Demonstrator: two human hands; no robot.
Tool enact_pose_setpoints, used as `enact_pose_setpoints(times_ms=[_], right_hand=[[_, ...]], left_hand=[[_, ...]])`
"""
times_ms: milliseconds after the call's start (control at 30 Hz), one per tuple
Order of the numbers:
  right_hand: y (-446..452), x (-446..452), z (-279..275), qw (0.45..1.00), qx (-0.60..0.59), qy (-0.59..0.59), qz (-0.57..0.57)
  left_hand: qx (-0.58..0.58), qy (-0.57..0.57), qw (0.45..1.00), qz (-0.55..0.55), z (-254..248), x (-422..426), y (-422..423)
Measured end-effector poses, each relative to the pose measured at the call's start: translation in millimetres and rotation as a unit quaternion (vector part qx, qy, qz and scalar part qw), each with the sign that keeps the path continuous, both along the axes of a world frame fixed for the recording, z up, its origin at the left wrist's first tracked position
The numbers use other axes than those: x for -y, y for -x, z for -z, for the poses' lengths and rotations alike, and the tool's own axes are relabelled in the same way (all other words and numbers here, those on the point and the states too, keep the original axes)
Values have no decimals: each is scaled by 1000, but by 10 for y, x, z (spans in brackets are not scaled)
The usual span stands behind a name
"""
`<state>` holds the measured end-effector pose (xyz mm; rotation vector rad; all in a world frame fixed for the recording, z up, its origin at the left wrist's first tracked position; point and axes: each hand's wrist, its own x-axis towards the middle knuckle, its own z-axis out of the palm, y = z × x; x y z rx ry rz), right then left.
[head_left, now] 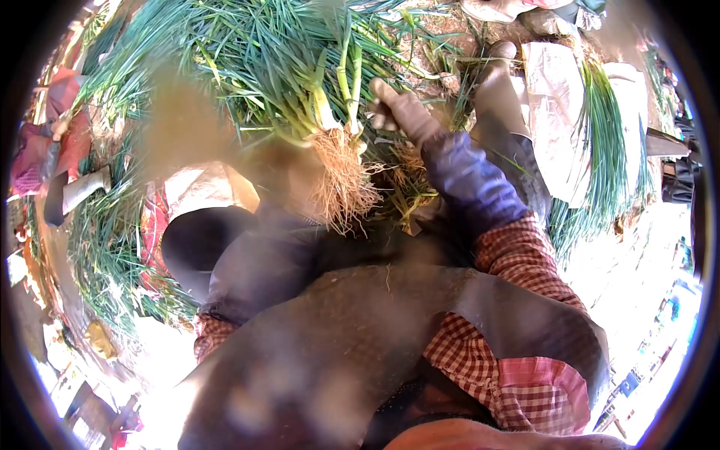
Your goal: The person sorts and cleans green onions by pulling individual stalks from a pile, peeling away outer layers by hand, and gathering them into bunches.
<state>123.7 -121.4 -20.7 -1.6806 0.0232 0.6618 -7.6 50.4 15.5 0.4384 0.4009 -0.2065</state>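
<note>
A bunch of spring onions (322, 112) stands out in front of my lap, its pale stalks gathered and its tangled tan roots (341, 180) toward me. My left hand (285, 169) is beside the stalks and roots, on their left. A smear on the lens blurs it, and its fingers cannot be made out. Just right of the stalks is my right hand (401, 112), in a pale, soiled covering that looks like a glove. One digit points up and away from the other, bent fingers; I see nothing held in it. More loose roots (409, 161) lie below that hand.
A wide heap of green onion leaves (202, 60) spreads beyond the bunch. At right, another bundle of spring onions (604, 135) lies across pale sacks (551, 97). On the far left a person (37, 157) holds a blade-like tool. A dark apron (337, 330) covers my lap.
</note>
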Motion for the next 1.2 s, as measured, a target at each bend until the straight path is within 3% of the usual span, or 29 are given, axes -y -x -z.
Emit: enact_pose_setpoints(times_ms=[67, 100, 200, 233, 300, 367, 433, 467, 500, 567, 600, 700, 800, 867, 933, 967, 1000, 1033, 1067, 1100, 1133, 1200], right_hand=[[-122, -181, 92, 981, -151, -125, -7], [-116, -271, 102, 968, -146, -199, -39], [-47, -351, 21, 986, -79, -143, -16], [-1, -398, 28, 977, -79, -193, 39], [63, -366, -251, 985, -6, -168, 34], [50, -347, -271, 987, 14, -158, 23], [-35, -324, -153, 995, 93, -26, -17], [-33, -307, -114, 995, 95, -25, -19], [-29, -283, -79, 985, 41, -165, -9], [-49, -292, -197, 914, -117, -389, 9], [-10, -297, -361, 938, -30, -342, 50], [-153, -396, -175, 846, -115, -493, 167], [-245, -448, -121, 832, -109, -503, 207], [-290, -385, -40, 832, -124, -522, 145], [-232, -351, 23, 860, -214, -455, 87], [-122, -319, 48, 884, -240, -395, 73], [-117, -274, 289, 946, -182, -267, -1], [-27, -279, 305, 958, 132, -233, -107], [-11, -258, 281, 964, 159, -89, -192], [6, -236, 256, 936, 197, 50, -287], [-13, -186, 265, 909, 189, 201, -312], [-50, -85, 280, 753, 155, 488, -413]], left_hand=[[27, 17, 999, 22, 201, -53, -16], [40, 10, 999, 12, 264, -64, -42], [31, 19, 999, -2, 240, -47, -24], [24, 32, 999, 16, 201, -25, -6], [-4, 72, 995, 64, 274, -71, -13], [5, 38, 994, 101, 369, -138, -68], [44, 26, 990, 128, 349, -97, -70], [46, 26, 991, 126, 316, -80, -83], [65, 7, 990, 123, 280, -68, -94], [67, 58, 984, 153, 294, -76, -72], [66, 61, 984, 153, 296, -51, -53], [100, 146, 976, 131, 302, -20, -48], [91, 172, 967, 164, 401, -94, -51], [78, 232, 951, 190, 414, -90, -57], [42, 121, 987, 102, 480, -120, -7], [77, 147, 980, 110, 436, -100, -6], [75, 148, 980, 109, 437, -94, 0], [64, 134, 984, 103, 438, -99, -3], [53, 120, 987, 97, 432, -105, -5], [77, 98, 986, 110, 356, -77, -7], [78, 98, 986, 108, 363, -72, -15], [82, 92, 985, 123, 387, -70, -26]])
